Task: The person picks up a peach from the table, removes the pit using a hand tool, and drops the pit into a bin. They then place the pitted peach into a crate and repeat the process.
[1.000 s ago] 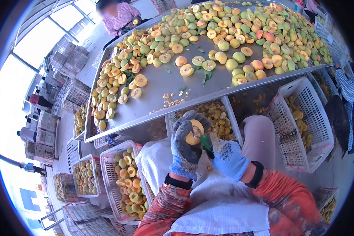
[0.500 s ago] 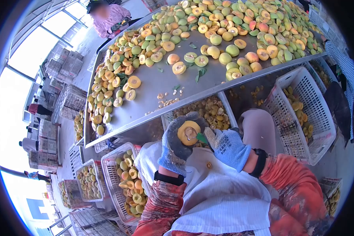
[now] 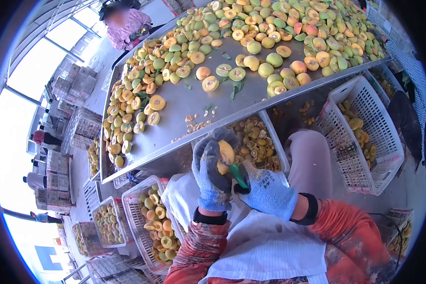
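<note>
My left hand point(image 3: 213, 170), in a blue glove with a grey palm, is closed around a yellow peach half point(image 3: 226, 154). The fruit is tilted so that its cut face shows only in part. My right hand point(image 3: 269, 187), in a similar glove, grips a small tool by its green handle point(image 3: 240, 177). The tool's tip is up against the peach half, and its working end is hidden. Both hands are over my apron-covered lap point(image 3: 265, 246), just in front of a crate of peach scraps point(image 3: 278, 154).
A metal table point(image 3: 175, 111) carries many halved peaches point(image 3: 157, 102), leaves and loose pits. Left of my lap stands a crate of peach halves point(image 3: 128, 201); on the right is a white crate point(image 3: 381, 137) with scraps. Another person point(image 3: 128, 28) is at the table's far left corner.
The peach half has turned from facing me with its pit hollow to a steeper tilt. My right hand has moved slightly down and left, and more of the green handle shows.
</note>
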Tool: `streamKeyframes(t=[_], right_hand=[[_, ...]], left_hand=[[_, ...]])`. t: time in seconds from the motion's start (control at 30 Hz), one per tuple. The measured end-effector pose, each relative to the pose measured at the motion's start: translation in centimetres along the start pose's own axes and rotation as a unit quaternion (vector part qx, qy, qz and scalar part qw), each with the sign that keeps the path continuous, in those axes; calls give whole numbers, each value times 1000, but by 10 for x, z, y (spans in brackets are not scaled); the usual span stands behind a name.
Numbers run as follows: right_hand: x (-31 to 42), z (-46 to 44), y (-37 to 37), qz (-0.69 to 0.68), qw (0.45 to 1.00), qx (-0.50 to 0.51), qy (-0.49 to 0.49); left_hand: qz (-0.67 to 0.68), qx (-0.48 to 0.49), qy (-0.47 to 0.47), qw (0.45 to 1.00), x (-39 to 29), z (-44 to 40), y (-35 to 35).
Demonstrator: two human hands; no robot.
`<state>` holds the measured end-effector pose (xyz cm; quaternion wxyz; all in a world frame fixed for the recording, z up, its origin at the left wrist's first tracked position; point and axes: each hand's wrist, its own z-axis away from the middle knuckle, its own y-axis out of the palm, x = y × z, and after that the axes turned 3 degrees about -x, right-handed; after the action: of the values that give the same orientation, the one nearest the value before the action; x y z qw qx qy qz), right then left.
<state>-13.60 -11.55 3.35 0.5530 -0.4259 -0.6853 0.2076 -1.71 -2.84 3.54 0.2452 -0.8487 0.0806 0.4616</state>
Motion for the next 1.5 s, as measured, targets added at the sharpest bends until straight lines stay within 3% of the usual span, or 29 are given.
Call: streamKeyframes(t=[0.07, 0.17, 0.2, 0.23, 0.27, 0.33, 0.4, 0.47, 0.53, 0.57, 0.63, 0.67, 0.7, 0.73, 0.8, 0.83, 0.93, 0.97, 1.0, 1.07, 1.13, 1.17, 1.2, 1.23, 1.27, 1.33, 1.37, 1.43, 1.5], right_hand=[[2, -1, -2, -45, 999, -6, 30], [-18, -4, -6, -33, 997, 54, 37], [-23, -5, -13, 55, 996, 62, -23], [-24, -4, -15, 140, 984, 70, -82], [-21, -2, -11, 139, 984, 70, -83], [-14, -2, -1, 35, 997, 75, 6], [-4, -7, -3, -43, 994, 83, 53], [3, -11, -14, -121, 983, 92, 100], [4, -20, -27, -352, 901, 177, 181], [0, -17, -19, -352, 901, 175, 182], [-13, -11, 6, -94, 994, 59, 22], [-20, -8, 8, -94, 994, 58, 22], [-28, -6, 6, -38, 998, 53, 9], [-33, -3, 5, 18, 999, 49, -3], [-39, 3, 5, 65, 996, 67, -15], [-40, 5, 6, 111, 990, 84, -30], [-29, 12, 26, 60, 996, 42, 43], [-19, 13, 28, 60, 996, 43, 46], [-6, 12, 28, 0, 998, 26, 63], [1, 10, 23, -59, 995, 6, 82], [0, 6, 18, -78, 995, 1, 56], [-13, 7, 22, -79, 995, -1, 57], [-36, 10, 29, 2, 1000, -7, 22], [-45, 5, 26, 83, 996, -11, -15], [-48, 3, 23, 82, 996, -10, -16], [-46, -4, 11, 149, 987, 20, -54], [-44, -7, 8, 150, 987, 17, -57], [-37, -5, 8, 14, 995, -99, -26], [-37, 0, 12, 59, 994, -81, -35]], left_hand=[[308, -77, -100, 943, -9, 4, 7], [268, 4, -128, 955, -21, -6, -5], [227, 58, -138, 962, -23, -9, -11], [239, 90, -230, 939, -14, -14, -16], [238, 89, -230, 939, -12, -12, -16], [245, -18, -324, 913, -16, -10, -9], [280, -73, -296, 910, -18, -2, -2], [165, -120, -139, 969, -7, 8, -1], [153, -138, -106, 973, 5, 12, -1], [142, -156, -72, 975, 9, 13, 1], [202, -122, -114, 965, 16, 8, 4], [258, -88, -155, 949, 17, 6, 5], [400, -84, -287, 866, 16, 6, 6], [401, -86, -287, 866, 15, 5, 3], [453, 62, -443, 771, 11, 3, -6], [454, 61, -445, 770, 12, 6, -4], [412, -20, -390, 823, 13, 13, 8], [258, -58, -242, 934, 11, 15, 14], [88, -92, -79, 989, 9, 15, 18], [148, -118, -110, 976, 2, 14, 19], [-5, -103, 100, 990, -1, 12, 19], [-5, -101, 101, 990, -3, 8, 15], [267, -65, -140, 951, -5, 3, 7], [504, -23, -361, 785, -6, -1, 2], [503, -25, -361, 785, 0, 0, 0], [269, 118, -262, 919, 12, -2, -3], [559, 16, -428, 710, 11, -8, -2], [585, -3, -379, 717, 9, -5, 5], [609, -18, -329, 722, 6, -5, 7]])
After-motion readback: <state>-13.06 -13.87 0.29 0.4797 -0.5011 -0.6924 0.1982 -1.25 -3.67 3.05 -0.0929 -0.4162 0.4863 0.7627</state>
